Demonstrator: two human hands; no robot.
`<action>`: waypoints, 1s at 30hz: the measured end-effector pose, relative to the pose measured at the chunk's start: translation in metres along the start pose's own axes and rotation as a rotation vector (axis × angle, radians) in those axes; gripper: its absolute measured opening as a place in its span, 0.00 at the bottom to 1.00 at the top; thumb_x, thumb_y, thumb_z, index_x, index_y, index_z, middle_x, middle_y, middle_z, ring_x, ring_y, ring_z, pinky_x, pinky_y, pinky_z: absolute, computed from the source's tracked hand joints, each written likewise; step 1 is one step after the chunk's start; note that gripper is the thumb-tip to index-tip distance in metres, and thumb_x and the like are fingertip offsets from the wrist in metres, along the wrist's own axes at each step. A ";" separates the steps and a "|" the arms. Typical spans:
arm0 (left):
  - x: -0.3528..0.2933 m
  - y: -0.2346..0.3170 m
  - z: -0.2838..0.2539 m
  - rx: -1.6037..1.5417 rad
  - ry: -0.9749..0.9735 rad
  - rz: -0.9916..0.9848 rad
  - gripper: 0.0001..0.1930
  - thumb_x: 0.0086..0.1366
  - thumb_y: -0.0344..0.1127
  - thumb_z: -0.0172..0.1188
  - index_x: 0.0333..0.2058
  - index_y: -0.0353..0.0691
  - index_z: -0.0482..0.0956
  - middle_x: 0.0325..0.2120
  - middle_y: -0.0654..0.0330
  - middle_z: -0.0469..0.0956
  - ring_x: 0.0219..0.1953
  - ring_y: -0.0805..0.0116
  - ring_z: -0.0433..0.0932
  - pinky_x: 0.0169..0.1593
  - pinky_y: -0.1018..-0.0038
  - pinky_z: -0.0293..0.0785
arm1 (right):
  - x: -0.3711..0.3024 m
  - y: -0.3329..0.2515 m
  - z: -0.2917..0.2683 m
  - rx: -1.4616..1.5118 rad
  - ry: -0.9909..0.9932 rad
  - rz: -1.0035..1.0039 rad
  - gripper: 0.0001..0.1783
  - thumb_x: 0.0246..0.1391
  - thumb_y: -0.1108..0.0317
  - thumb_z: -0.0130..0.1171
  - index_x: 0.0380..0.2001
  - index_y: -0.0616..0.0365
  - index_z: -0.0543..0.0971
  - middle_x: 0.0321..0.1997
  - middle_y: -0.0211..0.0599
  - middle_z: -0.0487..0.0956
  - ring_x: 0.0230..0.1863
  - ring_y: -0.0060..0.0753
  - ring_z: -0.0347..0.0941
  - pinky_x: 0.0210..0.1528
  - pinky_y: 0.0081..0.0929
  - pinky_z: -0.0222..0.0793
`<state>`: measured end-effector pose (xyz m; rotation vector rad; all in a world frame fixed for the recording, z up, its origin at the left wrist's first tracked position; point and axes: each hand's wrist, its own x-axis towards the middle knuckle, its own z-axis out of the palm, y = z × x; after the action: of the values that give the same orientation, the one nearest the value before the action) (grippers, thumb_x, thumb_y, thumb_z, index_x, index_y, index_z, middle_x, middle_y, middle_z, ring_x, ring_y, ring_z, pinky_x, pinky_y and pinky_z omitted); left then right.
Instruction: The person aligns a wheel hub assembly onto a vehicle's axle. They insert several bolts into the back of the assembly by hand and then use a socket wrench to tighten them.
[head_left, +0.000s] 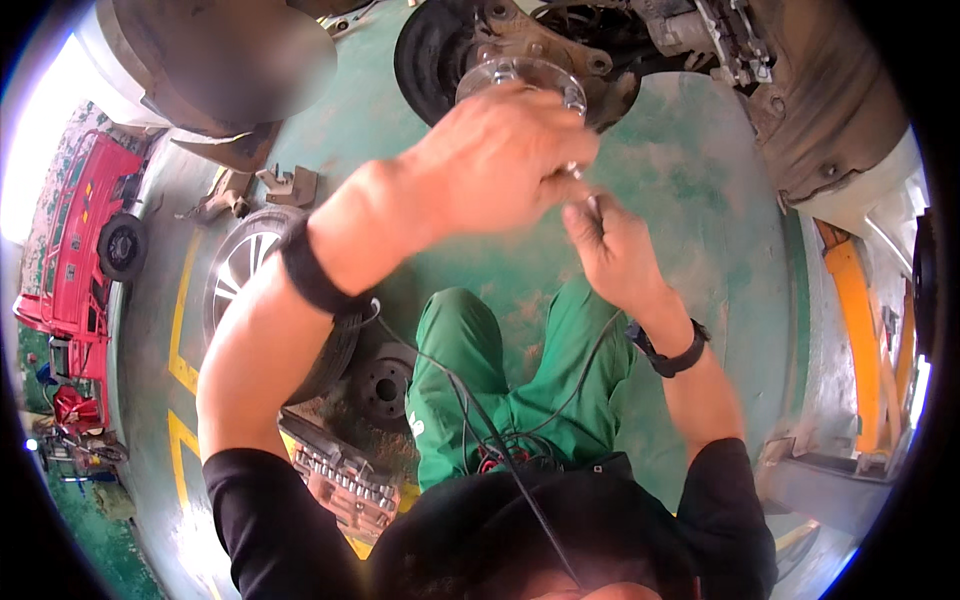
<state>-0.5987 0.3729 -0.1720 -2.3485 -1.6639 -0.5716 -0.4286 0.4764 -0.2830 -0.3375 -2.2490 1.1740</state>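
A wheel hub (pixel 530 72) with a round metal flange sits at the top middle, in front of a dark round backing plate (pixel 425 65). My left hand (pixel 505 155) is closed just below the flange and hides part of it. A bit of shiny metal shows at its fingers, too little to name. Close by on the right, my right hand (pixel 615 245) has its fingers curled and its thumb up against the left hand's fingertips. What it grips is hidden. Both hands are slightly smeared by motion.
An alloy wheel (pixel 245 255) and a brake disc (pixel 385 387) lie at left, near an open socket set (pixel 345 480). Dirty car underbody (pixel 830 100) hangs at upper right, above a yellow lift arm (pixel 855 330). A red vehicle (pixel 75 230) stands far left.
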 end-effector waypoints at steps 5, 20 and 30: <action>0.041 -0.035 -0.015 0.017 0.377 -0.007 0.10 0.63 0.39 0.58 0.32 0.37 0.77 0.26 0.52 0.76 0.31 0.52 0.75 0.38 0.61 0.71 | -0.013 0.031 0.026 -0.003 0.080 0.172 0.26 0.65 0.47 0.50 0.28 0.63 0.72 0.16 0.40 0.68 0.18 0.36 0.67 0.22 0.32 0.62; 0.052 -0.081 0.037 0.029 0.292 -0.303 0.20 0.62 0.43 0.52 0.22 0.31 0.80 0.24 0.41 0.77 0.32 0.41 0.77 0.41 0.53 0.74 | 0.004 0.125 0.106 -0.096 0.238 -0.020 0.25 0.67 0.48 0.45 0.25 0.60 0.69 0.16 0.46 0.71 0.17 0.54 0.70 0.19 0.43 0.63; 0.063 -0.109 0.052 0.553 0.184 0.009 0.12 0.59 0.33 0.50 0.26 0.32 0.80 0.29 0.44 0.81 0.35 0.44 0.81 0.43 0.58 0.77 | 0.020 0.156 0.118 -0.377 0.157 -0.055 0.21 0.64 0.53 0.53 0.23 0.57 0.71 0.14 0.41 0.73 0.16 0.48 0.73 0.18 0.40 0.67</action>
<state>-0.6732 0.4845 -0.1984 -1.8466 -1.4899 -0.2665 -0.5210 0.4984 -0.4553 -0.4918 -2.3153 0.6649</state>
